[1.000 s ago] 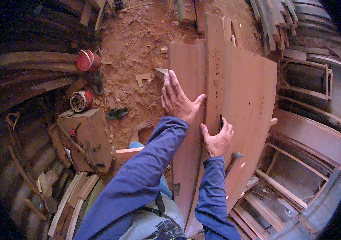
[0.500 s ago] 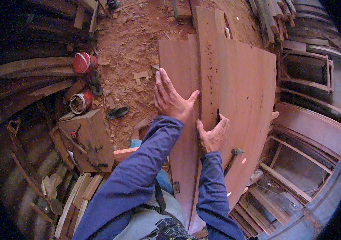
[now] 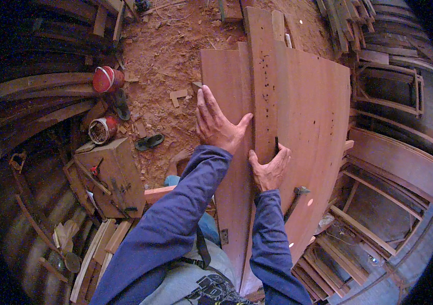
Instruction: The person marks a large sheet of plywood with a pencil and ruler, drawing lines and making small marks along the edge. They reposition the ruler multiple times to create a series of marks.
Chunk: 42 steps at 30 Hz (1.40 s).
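A wide reddish wooden panel (image 3: 310,101) lies under my hands, with a long narrow board (image 3: 263,46) on top, dotted with dark marks. My left hand (image 3: 220,122) rests open at the panel's left edge, fingers stretched forward and thumb out toward the board's left side. A small grey flat piece (image 3: 197,85) shows by its fingertips. My right hand (image 3: 270,169) lies across the board, its thumb near the left side. Its curled fingers hold a slim dark stick (image 3: 277,144) near the right side; its lower part is hidden. A hammer (image 3: 296,200) lies right of my right forearm.
Left, a wooden box (image 3: 120,170) bears tools, including a red-handled one. Two red buckets (image 3: 107,79), sandals (image 3: 149,142) and an L-shaped wood scrap (image 3: 177,97) lie around the dirt floor. Timber (image 3: 341,23) and wooden frames (image 3: 386,91) crowd the right. A bare foot (image 3: 182,155) shows below.
Hardly anything differs. Both hands keep their places and hold; the view has shifted very slightly.
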Each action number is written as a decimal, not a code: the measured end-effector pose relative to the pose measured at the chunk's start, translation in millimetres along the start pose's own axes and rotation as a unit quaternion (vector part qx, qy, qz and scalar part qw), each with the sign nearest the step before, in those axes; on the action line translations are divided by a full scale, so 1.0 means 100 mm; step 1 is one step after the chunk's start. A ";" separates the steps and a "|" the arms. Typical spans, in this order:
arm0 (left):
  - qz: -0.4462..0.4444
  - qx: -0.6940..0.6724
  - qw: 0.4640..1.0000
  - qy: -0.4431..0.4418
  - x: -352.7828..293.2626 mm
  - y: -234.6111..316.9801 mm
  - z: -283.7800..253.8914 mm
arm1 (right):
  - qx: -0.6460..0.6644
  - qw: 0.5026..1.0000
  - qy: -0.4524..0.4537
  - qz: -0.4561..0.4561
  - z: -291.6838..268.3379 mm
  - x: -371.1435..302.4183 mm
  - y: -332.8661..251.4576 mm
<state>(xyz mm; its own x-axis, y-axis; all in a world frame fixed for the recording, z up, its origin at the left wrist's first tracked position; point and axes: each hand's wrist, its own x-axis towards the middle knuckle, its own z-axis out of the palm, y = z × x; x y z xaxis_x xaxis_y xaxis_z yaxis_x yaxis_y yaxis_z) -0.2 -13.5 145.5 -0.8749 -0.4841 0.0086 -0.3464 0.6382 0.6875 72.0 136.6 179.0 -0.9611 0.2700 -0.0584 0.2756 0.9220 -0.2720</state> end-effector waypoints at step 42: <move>0.492 0.022 0.870 -0.016 0.06 0.36 1.05 | 0.168 0.543 0.430 0.701 -0.20 -5.44 0.80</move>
<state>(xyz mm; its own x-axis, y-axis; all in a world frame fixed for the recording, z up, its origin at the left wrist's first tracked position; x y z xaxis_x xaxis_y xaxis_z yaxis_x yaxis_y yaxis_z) -53.6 69.2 93.8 -0.7636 0.3263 0.5573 0.5642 0.7568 0.3300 617.1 69.0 208.6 0.5933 0.8050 -0.0030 0.5669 -0.4205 -0.7084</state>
